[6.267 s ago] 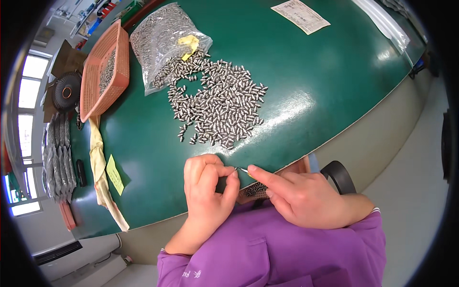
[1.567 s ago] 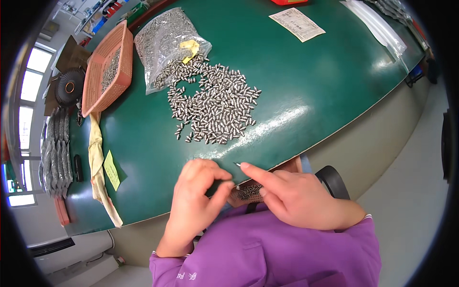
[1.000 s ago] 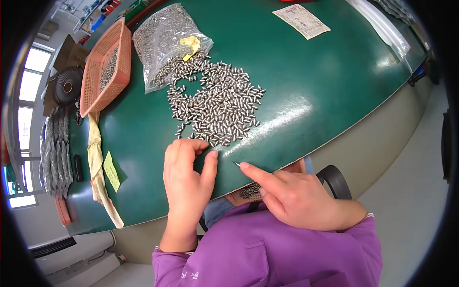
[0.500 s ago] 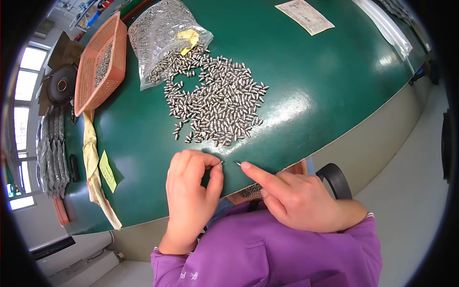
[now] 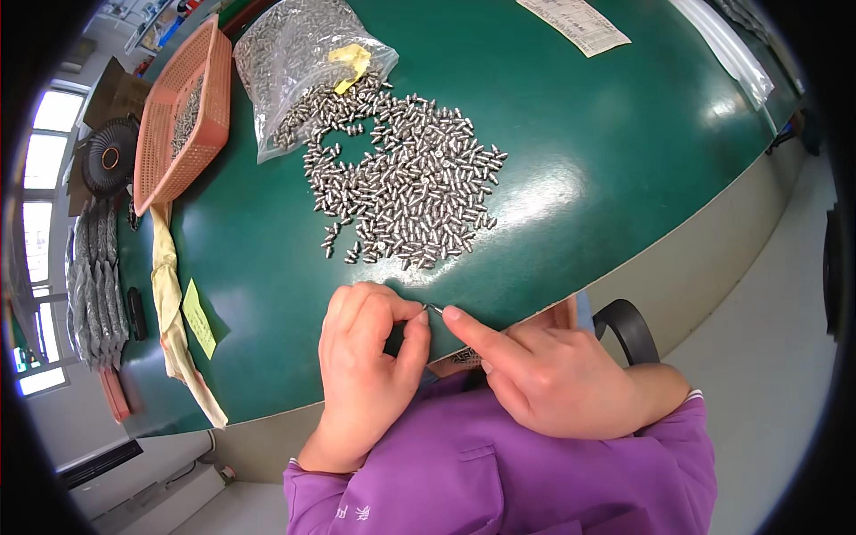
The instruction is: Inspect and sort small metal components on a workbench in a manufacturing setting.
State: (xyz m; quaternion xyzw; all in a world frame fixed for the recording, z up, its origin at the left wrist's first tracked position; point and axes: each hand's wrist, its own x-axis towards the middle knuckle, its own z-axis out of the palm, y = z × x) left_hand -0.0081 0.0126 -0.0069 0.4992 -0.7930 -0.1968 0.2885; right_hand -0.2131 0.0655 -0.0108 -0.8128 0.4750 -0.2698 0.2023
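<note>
My left hand (image 5: 367,361) pinches a small metal piece (image 5: 424,306) between thumb and forefinger, near the front edge of the green table (image 5: 267,330); the fingertips mostly hide it. From the right comes my right hand (image 5: 555,379), its forefinger stretched along a thin, dark pointed tool (image 5: 436,309) and the other fingers curled under. Only the tool's tip shows, and it meets or nearly meets the small piece. Beyond both hands spreads a pile of small silver metal parts (image 5: 415,192) with pointed ends.
Behind the pile lies a clear plastic bag (image 5: 294,53) of similar parts with a yellow paper (image 5: 350,62). A pink basket (image 5: 209,134), cream cloth (image 5: 167,285), yellow-green note (image 5: 198,319) and black fan (image 5: 109,158) are at left. A printed sheet (image 5: 580,25) lies far right. Below the table edge is a basket (image 5: 465,358).
My left hand has shifted slightly right, bringing its pinched piece up to the tool tip. My right hand has moved slightly left, and the gap between the hands has narrowed.
</note>
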